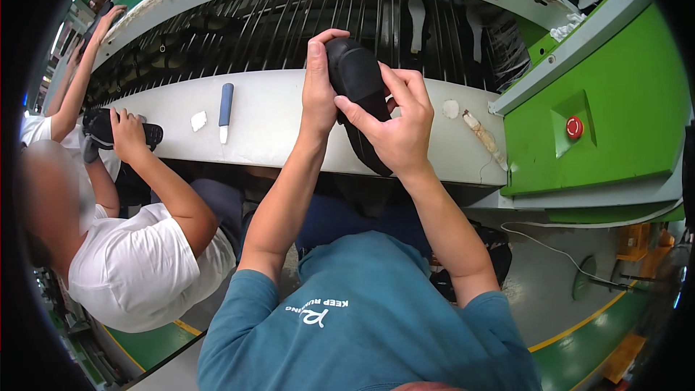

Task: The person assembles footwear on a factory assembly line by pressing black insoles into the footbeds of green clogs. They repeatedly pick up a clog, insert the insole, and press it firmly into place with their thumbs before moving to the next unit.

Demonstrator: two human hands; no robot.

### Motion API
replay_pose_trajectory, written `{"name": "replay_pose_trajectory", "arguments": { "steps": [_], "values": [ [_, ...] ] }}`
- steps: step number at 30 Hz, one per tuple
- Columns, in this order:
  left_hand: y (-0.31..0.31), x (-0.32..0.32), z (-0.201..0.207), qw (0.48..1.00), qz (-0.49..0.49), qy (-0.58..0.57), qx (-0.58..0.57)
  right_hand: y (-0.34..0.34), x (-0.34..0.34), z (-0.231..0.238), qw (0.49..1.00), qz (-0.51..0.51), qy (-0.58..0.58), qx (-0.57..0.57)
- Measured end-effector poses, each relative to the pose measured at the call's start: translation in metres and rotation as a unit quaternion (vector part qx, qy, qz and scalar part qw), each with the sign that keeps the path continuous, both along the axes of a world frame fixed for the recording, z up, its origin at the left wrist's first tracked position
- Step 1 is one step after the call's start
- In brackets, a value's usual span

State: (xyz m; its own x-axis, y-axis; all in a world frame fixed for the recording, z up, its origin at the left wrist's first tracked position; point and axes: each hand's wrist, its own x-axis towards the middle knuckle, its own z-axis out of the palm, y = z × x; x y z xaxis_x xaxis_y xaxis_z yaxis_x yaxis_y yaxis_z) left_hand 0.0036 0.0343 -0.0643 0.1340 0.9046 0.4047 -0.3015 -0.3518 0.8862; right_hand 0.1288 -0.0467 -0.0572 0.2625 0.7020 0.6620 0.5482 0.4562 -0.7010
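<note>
A black shoe (355, 72) is held up in front of me over the white ledge, its dark underside partly showing. My left hand (318, 87) grips its left side, fingers round the top end and thumb along the edge. On the other side my right hand (402, 117) closes on the shoe, its thumb pointing across toward my left hand and its fingers bent at the right edge. The lower part of the shoe hangs down beside my right wrist and is partly hidden by that hand.
On the white ledge (279, 112) lie a blue-handled tool (226, 110), a white scrap (198, 122), a round white pad (450, 108) and a worn stick (483, 137). Rods of a conveyor (289, 22) carry dark shoe parts behind. A green machine housing (615, 101) bounds the right; a co-worker (145, 261) handles another shoe at left.
</note>
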Motion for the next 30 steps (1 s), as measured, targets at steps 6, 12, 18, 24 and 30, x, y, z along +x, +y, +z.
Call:
{"name": "replay_pose_trajectory", "arguments": {
  "steps": [6,12,18,24,30],
  "values": [
    [0.001,0.002,0.002,1.0,0.005,-0.001,-0.003,0.0,0.001,0.001,1.0,-0.003,-0.001,0.001],
    [0.0,-0.002,0.002,1.0,0.007,-0.003,0.004,0.001,0.0,0.001,1.0,0.005,-0.011,0.023],
    [-0.006,-0.009,0.009,0.997,-0.022,0.03,0.063,-0.002,0.003,0.001,0.999,-0.006,-0.024,0.021],
    [-0.014,-0.009,0.028,0.99,-0.011,0.096,0.106,-0.008,0.006,0.006,0.999,0.009,-0.014,0.044],
    [-0.015,-0.011,0.029,0.981,0.018,0.14,0.136,-0.011,0.011,0.006,0.999,0.013,-0.011,0.037]
  ]
}}
